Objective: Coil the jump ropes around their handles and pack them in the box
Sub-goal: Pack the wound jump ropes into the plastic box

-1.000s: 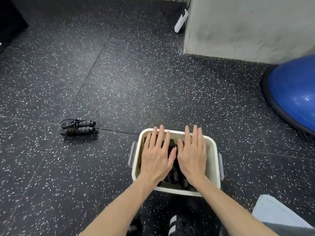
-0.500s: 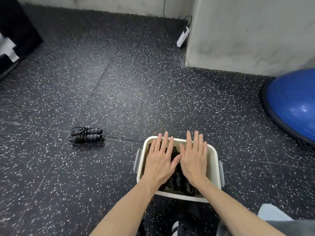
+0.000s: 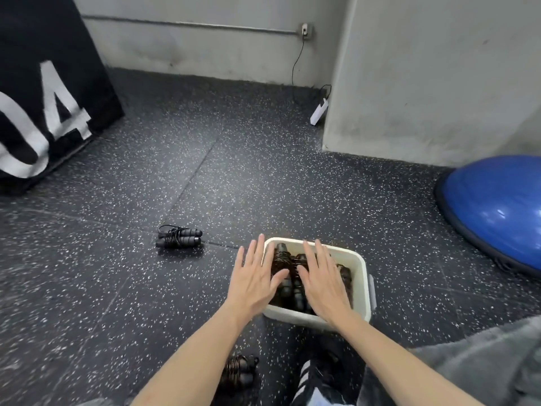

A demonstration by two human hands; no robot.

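Presently, both hands are held flat with fingers straight and slightly spread, gripping nothing: the right hand (image 3: 322, 281) is poised over the packed black ropes (image 3: 288, 272) inside the off-white plastic storage box (image 3: 361, 276), while the left hand (image 3: 254, 276) is placed over the box's left rim and the speckled black rubber floor (image 3: 263, 171). Whether the palms touch the ropes cannot be told. One coiled black jump rope with foam handles (image 3: 179, 237) is left lying on the floor, away to the left of the box and beyond the left fingertips, its long axis set roughly left to right. It is judged nearer to the left hand. Another coiled bundle (image 3: 237, 373) is seen by the striped shoe (image 3: 310, 382).
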